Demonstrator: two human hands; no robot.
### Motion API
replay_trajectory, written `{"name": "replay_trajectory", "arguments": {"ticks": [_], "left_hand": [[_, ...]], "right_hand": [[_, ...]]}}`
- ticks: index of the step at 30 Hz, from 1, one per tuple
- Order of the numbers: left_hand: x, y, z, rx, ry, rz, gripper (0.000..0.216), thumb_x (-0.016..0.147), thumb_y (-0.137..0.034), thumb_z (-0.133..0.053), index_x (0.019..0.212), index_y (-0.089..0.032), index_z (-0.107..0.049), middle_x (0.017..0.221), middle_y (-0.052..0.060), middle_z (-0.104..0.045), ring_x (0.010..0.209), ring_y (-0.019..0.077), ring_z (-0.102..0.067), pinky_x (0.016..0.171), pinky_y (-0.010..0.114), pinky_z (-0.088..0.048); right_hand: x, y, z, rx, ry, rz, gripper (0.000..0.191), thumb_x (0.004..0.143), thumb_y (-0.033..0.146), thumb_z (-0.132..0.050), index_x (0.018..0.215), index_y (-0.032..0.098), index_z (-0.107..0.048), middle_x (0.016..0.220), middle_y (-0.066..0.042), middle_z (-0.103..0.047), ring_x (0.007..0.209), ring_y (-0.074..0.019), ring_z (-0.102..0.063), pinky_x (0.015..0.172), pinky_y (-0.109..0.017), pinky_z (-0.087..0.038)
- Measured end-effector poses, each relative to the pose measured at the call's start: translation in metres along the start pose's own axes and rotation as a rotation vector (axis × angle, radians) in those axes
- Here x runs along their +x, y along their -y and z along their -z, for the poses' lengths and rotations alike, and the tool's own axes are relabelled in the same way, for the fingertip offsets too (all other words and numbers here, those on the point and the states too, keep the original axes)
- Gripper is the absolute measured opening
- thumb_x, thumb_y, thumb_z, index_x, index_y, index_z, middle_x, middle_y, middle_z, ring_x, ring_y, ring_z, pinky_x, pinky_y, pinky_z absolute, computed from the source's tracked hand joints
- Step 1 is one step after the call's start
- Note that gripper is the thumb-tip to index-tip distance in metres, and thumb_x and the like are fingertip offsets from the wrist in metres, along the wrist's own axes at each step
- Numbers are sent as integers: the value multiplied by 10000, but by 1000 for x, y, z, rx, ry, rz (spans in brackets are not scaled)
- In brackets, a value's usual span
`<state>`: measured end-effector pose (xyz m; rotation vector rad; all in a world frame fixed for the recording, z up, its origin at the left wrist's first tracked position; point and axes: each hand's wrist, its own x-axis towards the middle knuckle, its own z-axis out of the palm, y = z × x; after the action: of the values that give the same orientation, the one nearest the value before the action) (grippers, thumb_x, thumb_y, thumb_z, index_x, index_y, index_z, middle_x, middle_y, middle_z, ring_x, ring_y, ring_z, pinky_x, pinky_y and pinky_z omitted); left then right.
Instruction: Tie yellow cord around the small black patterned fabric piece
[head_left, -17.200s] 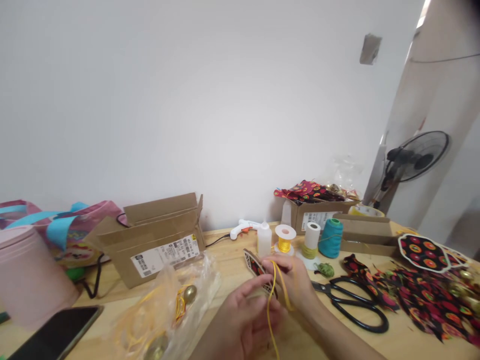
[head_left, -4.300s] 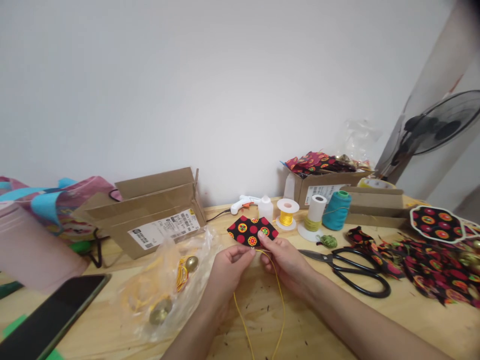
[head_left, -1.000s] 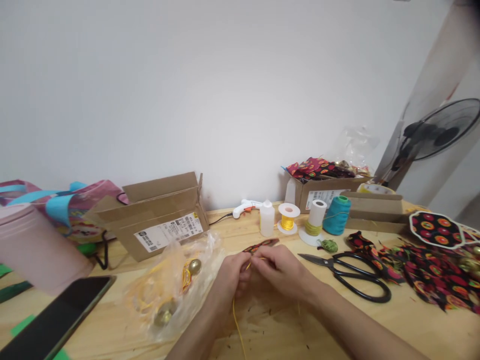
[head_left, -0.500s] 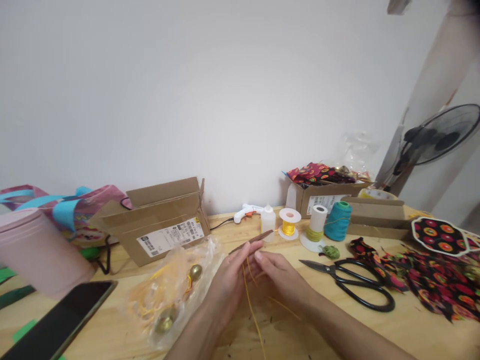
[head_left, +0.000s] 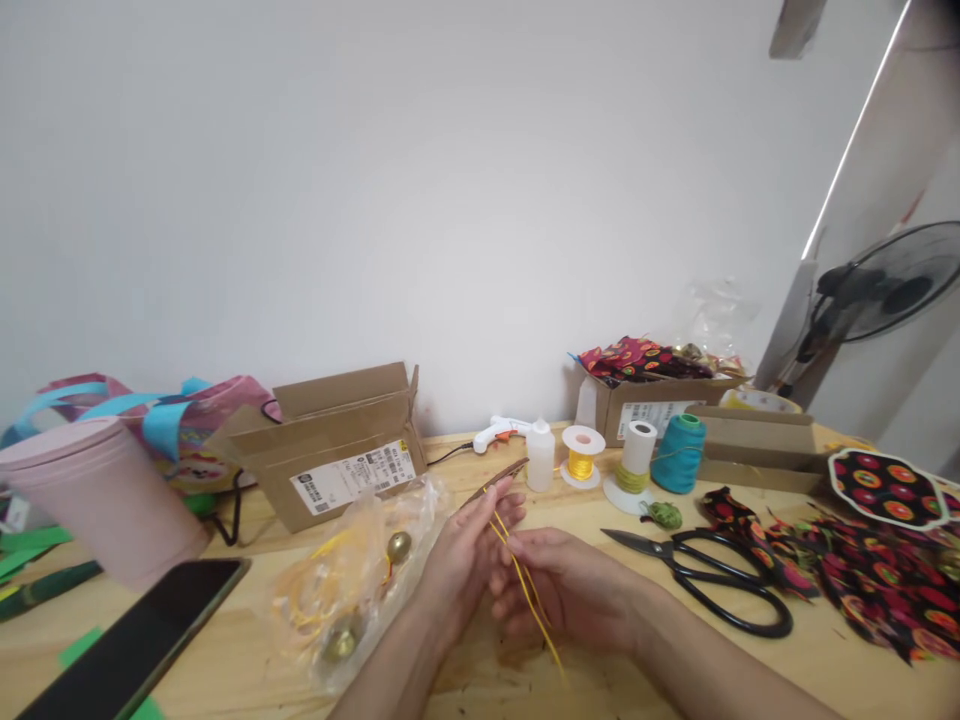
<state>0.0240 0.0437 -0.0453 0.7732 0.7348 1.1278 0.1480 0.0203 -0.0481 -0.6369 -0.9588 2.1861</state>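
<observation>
— Biggest first?
— Begin with the wooden bench [head_left: 577, 515]. Near its back edge, left of centre, find a large cardboard box [head_left: 262, 455], flap raised; cannot see inside.
— Toward the left end?
— A pink canister [head_left: 112, 500], contents hidden.
— Anything visibly filled?
— Yes: in from the right corner of the back edge, a smaller box [head_left: 611, 400] heaped with printed fabric [head_left: 626, 355]. Beside the left forearm, a clear bag [head_left: 375, 510] with yellow strands [head_left: 304, 580] and gold bells [head_left: 398, 546] inside.
— Hands next?
— Left hand [head_left: 457, 560]: fingers closed along a thin flat piece [head_left: 499, 480], tilted nearly edge-on above mid-bench. Right hand [head_left: 577, 585]: fingers curled, beside a yellow cord [head_left: 529, 602]; cannot tell whether pinching it.
— How far along?
— Partway, judging by looks: cord already at the piece, two lengths hanging toward the front edge. Left unfinished, probably: no knot visible, lengths loose.
</observation>
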Motion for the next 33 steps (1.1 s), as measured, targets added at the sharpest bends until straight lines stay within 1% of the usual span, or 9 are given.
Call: {"name": "replay_trajectory", "arguments": {"ticks": [5,7,9,13,18,22,25,28,33], "left_hand": [[3,-7,11,-337,43,70,228,759,-185,-505,974,-147,-570,728,31,-632,651,106,-601,719,294,-496],[4,-11,16,-397,61,48,190,772,-149,-480,929,-117,-581,653,6,-609,575,79,-581,723,300,-497],[5,-15,20,-397,39,-3,159,769,-118,-476,876,-115,-594,626,-6,-598,546,69,-570,709,303,-504],[7,-20,24,-335,-53,-66,142,767,-130,-482,842,-128,-603,721,28,-633,645,104,-599,717,336,-505],[7,-20,23,-265,-58,-106,147,761,-147,-493,851,-141,-609,797,44,-646,748,133,-604,736,336,-495],[7,-20,24,-219,-52,-137,161,761,-159,-492,875,-157,-607,867,54,-646,809,148,-598,753,336,-484],[8,-21,25,-235,-56,-134,161,758,-165,-494,873,-171,-606,894,49,-638,837,155,-592,764,346,-477],[9,-24,28,-290,-79,-125,161,763,-173,-481,863,-184,-606,885,41,-636,831,146,-594,770,353,-472],[11,-29,32,-398,-49,-146,174,776,-169,-453,858,-190,-605,874,33,-644,830,141,-593,793,378,-449]], "right_hand": [[-6,6,10,-83,18,-74,138,768,293,-490,747,157,-495,549,24,-542,391,-62,-462,435,-196,-393],[-7,8,15,-142,54,-84,108,760,255,-505,754,147,-506,492,45,-504,328,-33,-369,384,-165,-360],[-8,9,18,-196,89,-90,124,754,245,-520,783,125,-527,492,35,-511,333,-34,-381,376,-154,-348],[-8,12,20,-234,155,-124,344,799,396,-420,884,88,-546,648,-72,-609,515,-136,-575,476,-228,-411],[-8,13,20,-196,187,-181,527,806,529,-286,939,87,-541,790,-136,-620,655,-203,-608,561,-297,-428],[-8,14,20,-218,173,-191,582,800,554,-267,981,77,-547,710,-101,-598,497,-113,-536,458,-210,-385],[-9,16,20,-233,158,-204,573,813,530,-275,997,65,-556,550,-11,-488,371,-36,-363,340,-131,-222],[-11,18,21,-287,154,-196,559,817,513,-289,996,62,-566,521,21,-404,367,-24,-285,328,-138,-109],[-13,21,26,-405,118,-136,467,815,451,-358,999,78,-572,574,-3,-441,401,-26,-277,358,-147,-116]]}}
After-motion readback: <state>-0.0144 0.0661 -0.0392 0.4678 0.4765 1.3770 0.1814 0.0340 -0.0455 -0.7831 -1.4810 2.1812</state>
